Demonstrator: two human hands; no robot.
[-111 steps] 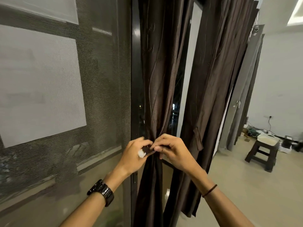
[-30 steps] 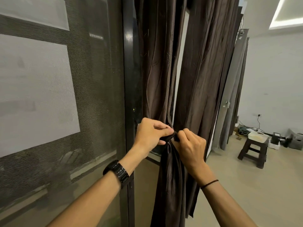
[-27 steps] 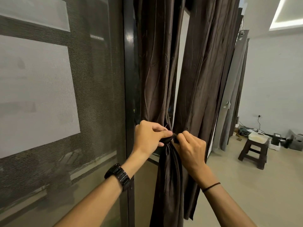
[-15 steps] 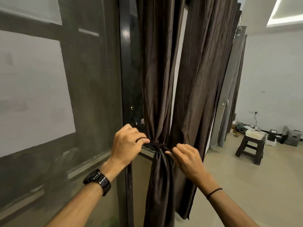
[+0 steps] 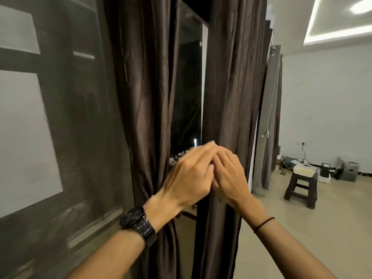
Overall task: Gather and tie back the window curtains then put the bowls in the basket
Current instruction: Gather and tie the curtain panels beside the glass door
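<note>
Curtain stage, second panel. Left curtain [image 5: 149, 117] hangs at 10 o'clock, cinched to a narrow waist low down beside the left wrist; it reads as gathered, though the tie itself is hidden behind the forearm. Right curtain [image 5: 231, 97] hangs loose at 12 to 1 o'clock, a dark gap of window between the two. Both hands are up at centre frame, against the near edge of the right curtain. Left hand [image 5: 189, 178], watch [image 5: 138, 223] on its wrist, lies partly over the right hand [image 5: 229, 176], fingers extended and motion-blurred; no cloth or cord is seen closed in it, so its grip looks slack and empty. Right hand's fingers point up into the folds, half covered by the left; whether its grip has hold of cloth or a tie-back I cannot tell. Judgement: the step in hand is starting on the right curtain, reaching in to collect it. Next move calls for sweeping the loose folds together into one bunch, holding the bunch in one hand, and finding a band to pass round it. No tie-back is visible on this panel yet. No bowls or basket identifiable; a stool [image 5: 301, 188] with a pale container on top stands at 3 o'clock on the floor, well apart.
</note>
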